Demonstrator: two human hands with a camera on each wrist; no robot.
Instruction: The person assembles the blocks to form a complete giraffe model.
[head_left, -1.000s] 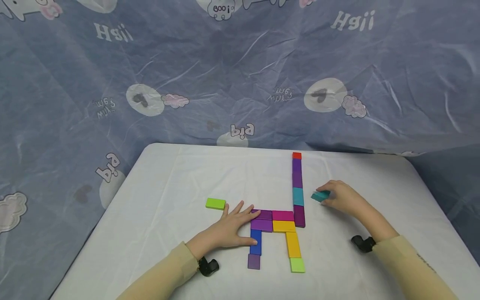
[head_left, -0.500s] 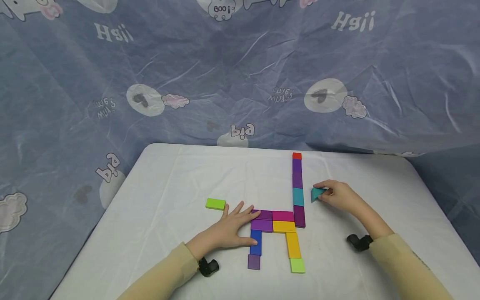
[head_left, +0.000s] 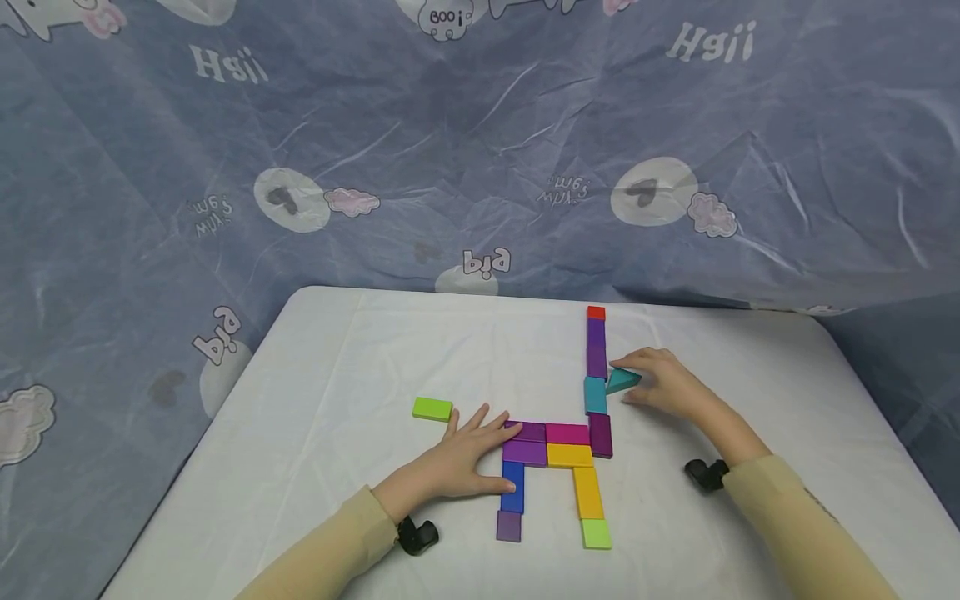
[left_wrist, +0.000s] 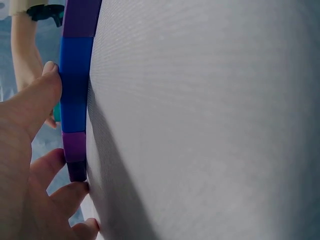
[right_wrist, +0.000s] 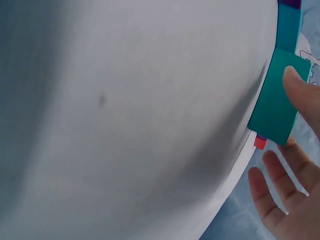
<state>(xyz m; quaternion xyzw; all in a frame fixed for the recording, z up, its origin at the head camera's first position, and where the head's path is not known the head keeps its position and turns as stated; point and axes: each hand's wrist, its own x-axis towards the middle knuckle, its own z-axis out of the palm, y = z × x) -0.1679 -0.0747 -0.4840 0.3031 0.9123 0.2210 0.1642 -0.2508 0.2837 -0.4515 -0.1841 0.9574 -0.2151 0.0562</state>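
Note:
My right hand point(head_left: 667, 385) pinches a teal wedge-shaped block point(head_left: 622, 380) between thumb and fingers; its broad teal face fills part of the right wrist view. The block's left end is right at the turquoise block point(head_left: 595, 395) in an upright column of flat blocks. That column has a red block point(head_left: 596, 312) at its far end and a dark magenta block point(head_left: 600, 435) at its near end. My left hand point(head_left: 463, 460) lies with spread fingers at the left side of the layout. Its thumb touches the blue block point(head_left: 513, 493), and a fingertip rests on the purple block point(head_left: 531, 431).
A lime green block point(head_left: 432, 408) lies apart, close to my left index finger. Two yellow blocks point(head_left: 569, 456), a pink block point(head_left: 567, 434) and a light green block point(head_left: 597, 534) belong to the layout on the white table point(head_left: 360, 350). Patterned grey-blue sheeting point(head_left: 465, 150) hangs behind.
My right hand has turned the teal wedge block and carried it left, from apart to right beside the column. The column's turquoise block sits slightly further left than its neighbours. My left hand stays put.

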